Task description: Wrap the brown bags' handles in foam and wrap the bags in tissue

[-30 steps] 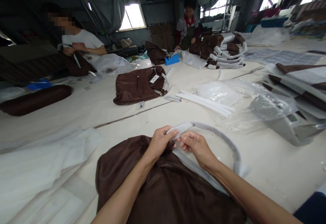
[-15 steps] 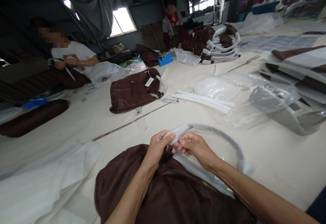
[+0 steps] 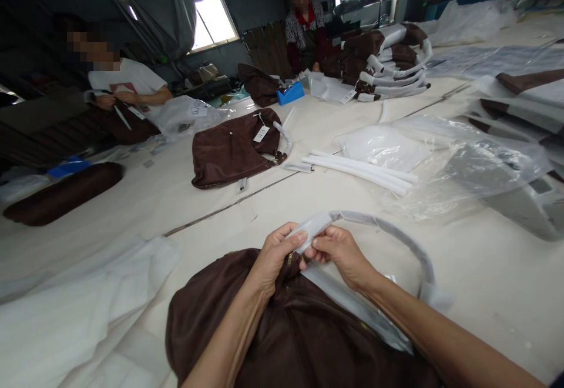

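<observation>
A dark brown handbag point(image 3: 308, 341) lies on the table right in front of me. Its curved handle point(image 3: 388, 223) is covered in whitish wrapping and arcs away to the right. My left hand point(image 3: 279, 253) is closed round the wrapped handle near its left end, thumb on top. Just to the right, my right hand point(image 3: 337, 253) pinches the wrapping's edge, with its fingertips partly hidden. Beneath my right wrist a translucent strip point(image 3: 352, 300) runs along the bag's top, near the zipper.
White foam sheets point(image 3: 88, 305) lie at the left. Further off are another brown handbag point(image 3: 233, 147) with a tag, white foam tubes point(image 3: 361, 170) and clear plastic bags point(image 3: 396, 141). Wrapped handbags point(image 3: 379, 59) are piled behind. Two people work across the table point(image 3: 211, 241).
My right fingers have closed more tightly on the wrapping beside my left hand. The view has shifted slightly; the handbag stays in place.
</observation>
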`<state>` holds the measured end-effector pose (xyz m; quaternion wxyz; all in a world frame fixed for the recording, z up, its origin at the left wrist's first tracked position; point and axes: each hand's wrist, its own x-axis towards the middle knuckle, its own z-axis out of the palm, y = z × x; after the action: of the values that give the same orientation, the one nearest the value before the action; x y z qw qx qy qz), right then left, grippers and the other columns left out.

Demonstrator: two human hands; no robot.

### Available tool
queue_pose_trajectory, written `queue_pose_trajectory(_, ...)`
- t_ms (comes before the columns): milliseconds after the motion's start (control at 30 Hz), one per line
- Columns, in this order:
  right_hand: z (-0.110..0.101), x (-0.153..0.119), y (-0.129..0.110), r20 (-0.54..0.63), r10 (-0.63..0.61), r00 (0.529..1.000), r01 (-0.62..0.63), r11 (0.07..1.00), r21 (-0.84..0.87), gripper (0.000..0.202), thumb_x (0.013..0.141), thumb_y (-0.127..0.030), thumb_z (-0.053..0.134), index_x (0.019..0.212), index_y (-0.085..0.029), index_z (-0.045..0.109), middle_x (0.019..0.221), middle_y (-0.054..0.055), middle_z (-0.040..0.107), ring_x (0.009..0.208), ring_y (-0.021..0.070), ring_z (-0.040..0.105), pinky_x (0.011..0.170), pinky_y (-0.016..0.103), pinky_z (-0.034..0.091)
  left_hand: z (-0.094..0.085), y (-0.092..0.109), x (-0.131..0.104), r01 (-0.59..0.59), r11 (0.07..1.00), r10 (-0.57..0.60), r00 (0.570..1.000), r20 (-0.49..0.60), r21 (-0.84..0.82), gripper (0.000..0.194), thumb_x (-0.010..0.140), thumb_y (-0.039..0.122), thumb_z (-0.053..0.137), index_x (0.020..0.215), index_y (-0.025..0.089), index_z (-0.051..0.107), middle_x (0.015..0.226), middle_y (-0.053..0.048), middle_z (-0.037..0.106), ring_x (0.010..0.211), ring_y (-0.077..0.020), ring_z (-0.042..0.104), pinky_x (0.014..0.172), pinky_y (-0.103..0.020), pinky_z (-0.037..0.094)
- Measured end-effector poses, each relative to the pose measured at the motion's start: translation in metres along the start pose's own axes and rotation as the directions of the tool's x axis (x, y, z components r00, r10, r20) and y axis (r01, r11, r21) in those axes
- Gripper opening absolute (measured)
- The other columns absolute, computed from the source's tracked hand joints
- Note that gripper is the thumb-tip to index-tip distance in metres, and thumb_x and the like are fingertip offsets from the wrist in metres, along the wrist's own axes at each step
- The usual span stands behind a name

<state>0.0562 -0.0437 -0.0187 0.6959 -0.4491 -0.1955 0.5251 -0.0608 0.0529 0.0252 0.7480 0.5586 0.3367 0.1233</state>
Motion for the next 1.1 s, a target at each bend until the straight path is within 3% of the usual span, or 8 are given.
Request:
queue_pose_trajectory(333, -0.001, 0.007, 0.011, 0.0, -0.028, 1.0, 0.028, 0.998, -0.055, 0.027, 0.077, -0.038, 0.069, 0.064, -0.015, 0.065, 0.055, 0.002, 0.064, 0.047, 0.0086, 0.048, 0.049, 0.022, 0.032, 0.005, 0.001, -0.001, -0.051, 0.999, 0.051, 0.997, 0.059, 0.001, 0.043, 0.075, 0.047, 0.076, 0.1, 0.014, 0.065, 0.063, -0.002, 0.065, 0.052, -0.0125, 0.057, 0.048, -0.02, 0.047)
queue_pose_trajectory(467, -0.003, 0.012, 0.011, -0.125, -0.062, 0.99, 0.044, 0.989, -0.139, 0.02, 0.07, -0.032, 0.067, 0.058, -0.017, 0.059, 0.046, -0.002, 0.055, 0.044, 0.0094, 0.042, 0.046, 0.023, 0.031, 0.006, 0.002, -0.001, -0.015, 1.0, 0.014, 0.996, 0.092, 0.015, 0.051, 0.073, 0.047, 0.078, 0.108, 0.013, 0.064, 0.063, -0.002, 0.066, 0.048, -0.0114, 0.055, 0.046, -0.02, 0.045)
queue_pose_trajectory(533, -0.005, 0.013, 0.01, -0.191, -0.114, 0.975, 0.081, 0.982, -0.171, 0.015, 0.067, -0.029, 0.065, 0.058, -0.019, 0.057, 0.046, -0.004, 0.052, 0.045, 0.01, 0.041, 0.046, 0.024, 0.032, 0.005, 0.002, 0.0, 0.012, 0.999, -0.015, 0.993, 0.113, 0.035, 0.047, 0.073, 0.048, 0.078, 0.102, 0.012, 0.065, 0.066, -0.004, 0.068, 0.047, -0.0111, 0.056, 0.045, -0.019, 0.042)
queue_pose_trajectory(633, -0.008, 0.015, 0.006, -0.272, -0.267, 0.925, 0.191, 0.942, -0.276, 0.009, 0.065, -0.027, 0.065, 0.067, -0.02, 0.06, 0.061, -0.003, 0.059, 0.059, 0.0135, 0.05, 0.055, 0.026, 0.041, 0.003, 0.0, 0.002, 0.033, 0.997, -0.043, 0.99, 0.137, 0.074, 0.041, 0.074, 0.051, 0.076, 0.086, 0.013, 0.066, 0.071, -0.007, 0.07, 0.047, -0.0105, 0.057, 0.043, -0.017, 0.037)
queue_pose_trajectory(733, -0.01, 0.016, 0.006, -0.294, -0.346, 0.891, 0.229, 0.902, -0.365, 0.012, 0.064, -0.026, 0.065, 0.074, -0.02, 0.062, 0.07, -0.001, 0.061, 0.068, 0.0162, 0.053, 0.063, 0.028, 0.045, 0.003, -0.003, 0.003, 0.008, 0.996, -0.019, 0.991, 0.133, 0.088, 0.04, 0.074, 0.052, 0.074, 0.082, 0.013, 0.066, 0.072, -0.007, 0.071, 0.047, -0.0109, 0.058, 0.044, -0.018, 0.037)
queue_pose_trajectory(900, -0.011, 0.015, 0.002, -0.225, -0.182, 0.957, 0.125, 0.961, -0.246, 0.008, 0.064, -0.022, 0.062, 0.071, -0.02, 0.06, 0.057, -0.004, 0.052, 0.054, 0.0123, 0.042, 0.051, 0.025, 0.035, 0.005, -0.003, 0.004, -0.016, 0.996, 0.012, 0.999, 0.045, 0.087, 0.038, 0.072, 0.05, 0.075, 0.077, 0.013, 0.066, 0.065, -0.006, 0.069, 0.045, -0.0113, 0.057, 0.043, -0.019, 0.036)
queue_pose_trajectory(1000, -0.012, 0.007, -0.011, -0.009, -0.031, 0.999, 0.029, 0.992, -0.125, 0.011, 0.061, -0.021, 0.063, 0.071, -0.017, 0.063, 0.062, 0.0, 0.059, 0.06, 0.0145, 0.05, 0.058, 0.028, 0.042, 0.007, -0.002, 0.004, -0.025, 0.997, 0.025, 1.0, 0.006, 0.067, 0.036, 0.07, 0.047, 0.076, 0.074, 0.013, 0.065, 0.061, -0.004, 0.066, 0.044, -0.0105, 0.055, 0.043, -0.019, 0.036)
queue_pose_trajectory(1100, -0.015, -0.001, -0.022, 0.167, 0.037, 0.985, -0.032, 0.999, -0.029, 0.021, 0.067, -0.028, 0.067, 0.085, -0.017, 0.07, 0.086, 0.006, 0.07, 0.076, 0.0195, 0.06, 0.071, 0.032, 0.047, 0.009, -0.003, 0.006, -0.036, 0.998, 0.036, 0.999, 0.0, 0.056, 0.034, 0.07, 0.045, 0.077, 0.072, 0.013, 0.064, 0.061, -0.003, 0.066, 0.044, -0.0104, 0.055, 0.044, -0.019, 0.038)
